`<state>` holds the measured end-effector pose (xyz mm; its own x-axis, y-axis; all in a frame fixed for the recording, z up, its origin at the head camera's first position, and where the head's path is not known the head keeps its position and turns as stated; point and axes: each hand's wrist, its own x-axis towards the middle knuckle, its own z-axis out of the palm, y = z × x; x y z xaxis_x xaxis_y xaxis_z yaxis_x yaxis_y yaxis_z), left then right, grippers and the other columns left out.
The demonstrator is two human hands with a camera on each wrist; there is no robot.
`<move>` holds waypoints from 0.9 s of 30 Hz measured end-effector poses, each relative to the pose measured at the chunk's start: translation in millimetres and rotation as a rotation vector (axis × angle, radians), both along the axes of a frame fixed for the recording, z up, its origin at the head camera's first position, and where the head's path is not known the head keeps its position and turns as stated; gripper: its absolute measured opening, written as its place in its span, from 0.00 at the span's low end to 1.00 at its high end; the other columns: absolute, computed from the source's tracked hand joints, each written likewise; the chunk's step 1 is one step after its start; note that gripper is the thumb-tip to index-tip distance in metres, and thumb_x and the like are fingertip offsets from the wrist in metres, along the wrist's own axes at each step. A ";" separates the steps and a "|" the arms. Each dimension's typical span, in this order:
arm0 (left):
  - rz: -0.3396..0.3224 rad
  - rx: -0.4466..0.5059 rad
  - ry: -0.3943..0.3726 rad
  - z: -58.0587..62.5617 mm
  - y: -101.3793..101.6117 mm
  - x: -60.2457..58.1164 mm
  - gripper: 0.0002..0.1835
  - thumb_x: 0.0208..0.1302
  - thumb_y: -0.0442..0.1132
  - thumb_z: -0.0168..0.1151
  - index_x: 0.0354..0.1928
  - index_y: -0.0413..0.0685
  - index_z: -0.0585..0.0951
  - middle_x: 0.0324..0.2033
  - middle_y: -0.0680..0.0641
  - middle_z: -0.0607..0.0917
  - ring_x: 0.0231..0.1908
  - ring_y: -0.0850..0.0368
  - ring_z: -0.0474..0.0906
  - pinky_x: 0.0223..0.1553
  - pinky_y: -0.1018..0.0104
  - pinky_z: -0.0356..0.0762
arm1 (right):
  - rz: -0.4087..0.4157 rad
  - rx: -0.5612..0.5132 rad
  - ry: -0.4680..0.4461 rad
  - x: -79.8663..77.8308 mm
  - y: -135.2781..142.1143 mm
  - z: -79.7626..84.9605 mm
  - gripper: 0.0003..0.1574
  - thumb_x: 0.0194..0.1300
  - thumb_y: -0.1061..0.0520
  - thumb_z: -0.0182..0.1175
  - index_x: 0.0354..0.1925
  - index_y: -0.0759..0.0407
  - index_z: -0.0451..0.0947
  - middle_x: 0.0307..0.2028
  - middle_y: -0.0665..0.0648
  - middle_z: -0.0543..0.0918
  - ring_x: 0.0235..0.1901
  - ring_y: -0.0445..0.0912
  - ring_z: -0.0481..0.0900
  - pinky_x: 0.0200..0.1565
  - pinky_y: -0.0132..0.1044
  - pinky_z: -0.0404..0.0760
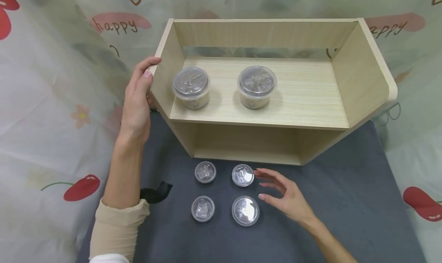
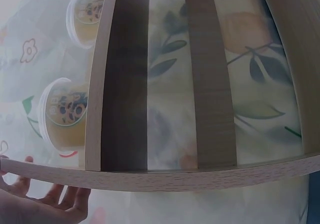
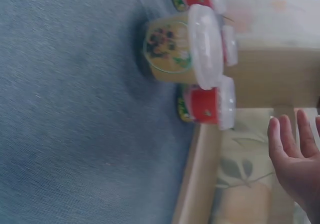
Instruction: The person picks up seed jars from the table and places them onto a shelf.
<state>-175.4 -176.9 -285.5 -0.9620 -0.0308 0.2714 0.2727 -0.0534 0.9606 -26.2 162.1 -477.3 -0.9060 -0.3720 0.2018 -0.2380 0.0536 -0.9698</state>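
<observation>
My left hand (image 1: 136, 100) grips the left side panel of a pale wooden two-tier shelf (image 1: 304, 90), thumb by the front edge; fingertips show beside the panel in the left wrist view. Open and holding nothing, my right hand (image 1: 288, 199) hovers just right of the lidded plastic cups on the table. Nearest to its fingers are the back right cup (image 1: 243, 175) and the larger front right cup (image 1: 245, 211). In the right wrist view, a cup with yellowish sides (image 3: 170, 51) stands before a red-labelled cup (image 3: 204, 104).
Two lidded cups, one left (image 1: 191, 88) and one near the middle (image 1: 257, 87), stand on the upper tier. Two more, back left (image 1: 205, 172) and front left (image 1: 203, 209), are on the dark grey tablecloth (image 1: 345, 201). A black strap-like item (image 1: 157, 194) lies by the left forearm.
</observation>
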 end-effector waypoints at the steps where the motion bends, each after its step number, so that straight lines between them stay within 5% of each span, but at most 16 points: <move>1: 0.001 0.000 0.004 -0.1 0.2 -0.2 0.17 0.77 0.43 0.45 0.60 0.54 0.78 0.55 0.49 0.72 0.43 0.58 0.68 0.39 0.67 0.63 | 0.000 0.004 -0.003 1.1 0.2 -3.1 0.42 0.57 0.74 0.68 0.68 0.64 0.67 0.62 0.64 0.75 0.63 0.49 0.72 0.58 0.42 0.76; 22: -0.008 0.050 0.025 -4.9 0.4 0.2 0.17 0.76 0.41 0.45 0.60 0.51 0.78 0.38 0.48 0.73 0.34 0.59 0.70 0.32 0.69 0.65 | -0.045 0.045 -0.041 20.5 -3.6 -50.6 0.38 0.58 0.69 0.70 0.66 0.63 0.70 0.60 0.65 0.78 0.60 0.54 0.76 0.57 0.43 0.76; 27: -0.036 0.063 0.028 -4.0 1.2 -1.5 0.17 0.76 0.41 0.45 0.60 0.51 0.77 0.44 0.44 0.76 0.40 0.55 0.74 0.36 0.66 0.71 | -0.064 0.056 -0.047 23.5 -2.8 -57.6 0.37 0.59 0.67 0.70 0.65 0.64 0.71 0.60 0.65 0.78 0.60 0.55 0.76 0.57 0.45 0.77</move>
<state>-176.9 -175.8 -289.5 -0.9548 -0.0140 0.2970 0.2964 -0.1243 0.9470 -2.7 159.4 -535.0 -0.9362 -0.3229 0.1390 -0.1868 0.1221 -0.9748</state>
